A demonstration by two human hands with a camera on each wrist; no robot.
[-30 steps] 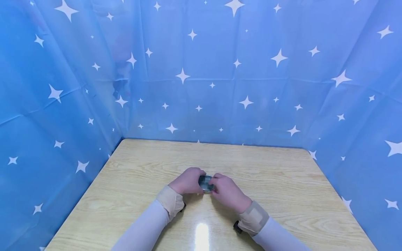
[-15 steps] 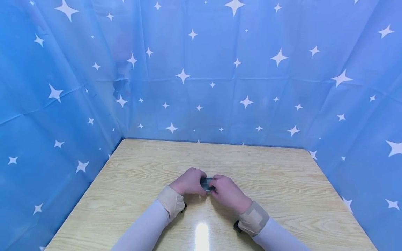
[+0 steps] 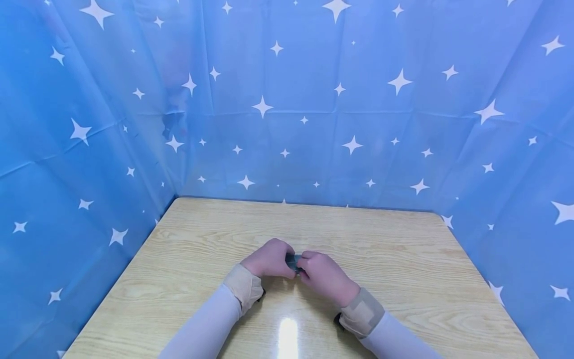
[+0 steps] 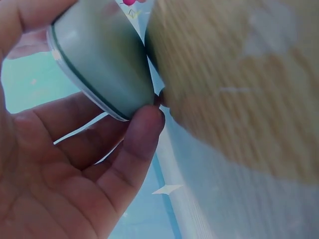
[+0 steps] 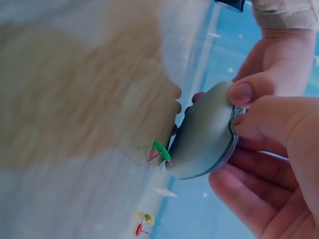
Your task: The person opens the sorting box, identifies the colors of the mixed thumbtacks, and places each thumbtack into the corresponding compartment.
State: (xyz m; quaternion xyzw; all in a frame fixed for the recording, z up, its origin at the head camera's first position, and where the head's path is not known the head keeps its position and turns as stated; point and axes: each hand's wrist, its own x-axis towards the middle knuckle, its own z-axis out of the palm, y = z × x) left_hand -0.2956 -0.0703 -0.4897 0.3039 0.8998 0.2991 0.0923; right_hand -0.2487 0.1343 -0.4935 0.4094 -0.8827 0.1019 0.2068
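A small rounded grey-green case (image 3: 293, 262) sits between both hands near the middle of the table; the fingers cover much of it in the head view. My left hand (image 3: 270, 259) grips its left side, and in the left wrist view its fingers and thumb curl round the pale rim of the case (image 4: 107, 59). From the right, my right hand (image 3: 326, 278) pinches the case, thumb at a notch in the rim in the right wrist view. Right by the case's lower edge there shows a green thumbtack (image 5: 161, 150). The inside of the case is hidden.
A yellow thumbtack (image 5: 148, 218) and a red thumbtack (image 5: 139, 230) lie farther off in the right wrist view. A pink tack head (image 4: 129, 2) shows at the top of the left wrist view. Blue star-printed curtains (image 3: 305, 89) enclose the wooden table (image 3: 381, 249).
The case's round top faced the head camera a second ago; now only a narrower strip of it shows, as it tilts and shifts slightly right. Both hands keep their hold.
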